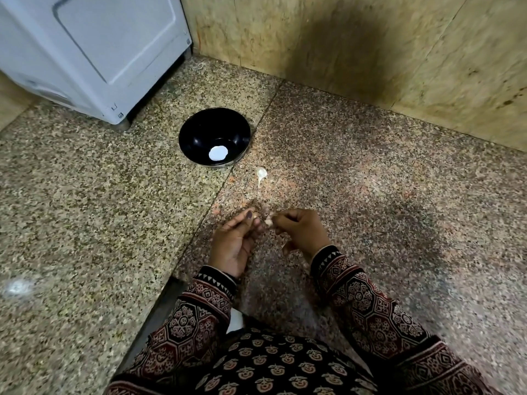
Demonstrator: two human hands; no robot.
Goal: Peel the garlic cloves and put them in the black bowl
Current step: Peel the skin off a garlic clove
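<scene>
Far left of the black bowl [199, 121], a pale blurred glint [18, 287] shows on the floor [85, 195], which is polished speckled stone in grey, tan and black. Up and left of the bowl stands a white appliance [94, 52] with smooth panelled sides. Its short grey foot [121, 127] rests on the floor, close to the bowl but apart from it.

The bowl is round, glossy and deep, and sits upright on the floor. At its bottom is a white round patch [218, 153]; whether that is a reflection or something lying there cannot be told. A straight seam [228, 178] in the stone runs diagonally past the bowl's right edge.

Below the bowl and well apart from it, the left hand [236, 240] lies palm up, its fingers curled and its thumb pressed down on a garlic clove [268, 222]. The left sleeve [199, 309] is dark cloth printed with maroon and cream geometric medallions. Between the bowl and the hands, just right of the seam, a small pale garlic scrap [261, 173] with a thin stalk lies on the stone.

The clove is small, whitish and held in the air between the two hands. The right hand [302, 232], knuckles up and fingers bent, pinches the clove from its other side. The right sleeve [370, 306] bears the same print.

Up and right of the bowl rises a mottled tan stone wall [427, 67] with a broad dark smudge [342, 58].
</scene>
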